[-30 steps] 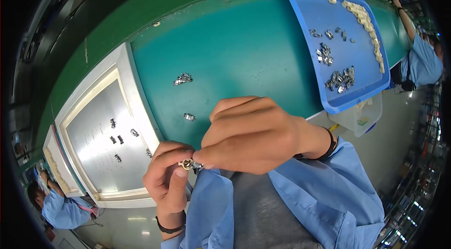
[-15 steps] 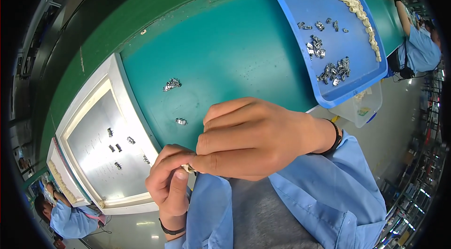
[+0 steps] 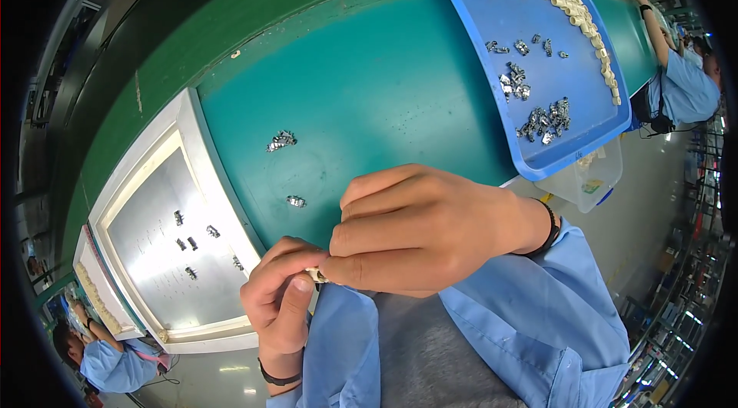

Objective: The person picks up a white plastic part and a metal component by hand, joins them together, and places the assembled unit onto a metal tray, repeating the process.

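Teal tabletop (image 3: 369, 93) lies beyond both hands, where the left hand (image 3: 280, 300) and right hand (image 3: 415, 227) pinch one small pale part (image 3: 315, 276) together between fingertips, close to the chest for control.

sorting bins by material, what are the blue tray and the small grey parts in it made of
Blue tray: looks like moulded plastic, with an even colour, soft sheen and rounded rim. Small grey parts: probably metal, silvery with bright glints, though too small to be sure.
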Action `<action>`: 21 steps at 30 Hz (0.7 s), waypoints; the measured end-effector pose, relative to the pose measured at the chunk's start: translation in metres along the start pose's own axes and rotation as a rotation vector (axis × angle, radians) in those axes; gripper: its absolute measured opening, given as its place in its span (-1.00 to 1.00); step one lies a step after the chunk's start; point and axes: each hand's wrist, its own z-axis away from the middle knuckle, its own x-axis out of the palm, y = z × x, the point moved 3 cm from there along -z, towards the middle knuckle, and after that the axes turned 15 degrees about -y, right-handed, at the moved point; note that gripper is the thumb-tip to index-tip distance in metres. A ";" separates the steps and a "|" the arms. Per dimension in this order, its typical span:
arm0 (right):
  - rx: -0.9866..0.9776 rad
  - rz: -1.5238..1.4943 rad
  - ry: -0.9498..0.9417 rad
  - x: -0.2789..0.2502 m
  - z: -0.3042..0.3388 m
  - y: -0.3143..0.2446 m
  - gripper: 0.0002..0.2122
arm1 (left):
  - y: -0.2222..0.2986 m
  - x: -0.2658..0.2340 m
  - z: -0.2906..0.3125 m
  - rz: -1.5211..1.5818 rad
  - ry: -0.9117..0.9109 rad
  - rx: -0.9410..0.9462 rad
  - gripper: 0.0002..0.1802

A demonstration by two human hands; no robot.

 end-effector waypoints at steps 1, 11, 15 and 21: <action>0.001 0.001 0.000 0.000 0.000 0.000 -0.84 | 0.000 -0.001 0.000 -0.004 -0.009 -0.008 -0.70; -0.004 -0.031 0.100 0.015 0.001 0.010 -0.82 | -0.011 -0.002 -0.003 0.413 -0.070 -0.050 -0.74; 0.035 -0.073 0.041 0.030 0.012 0.016 -0.70 | -0.015 -0.010 -0.007 0.468 -0.136 -0.141 -0.72; 0.397 0.036 -0.048 0.037 0.026 0.041 -0.53 | -0.001 -0.047 -0.055 -0.169 -0.031 -0.189 -0.76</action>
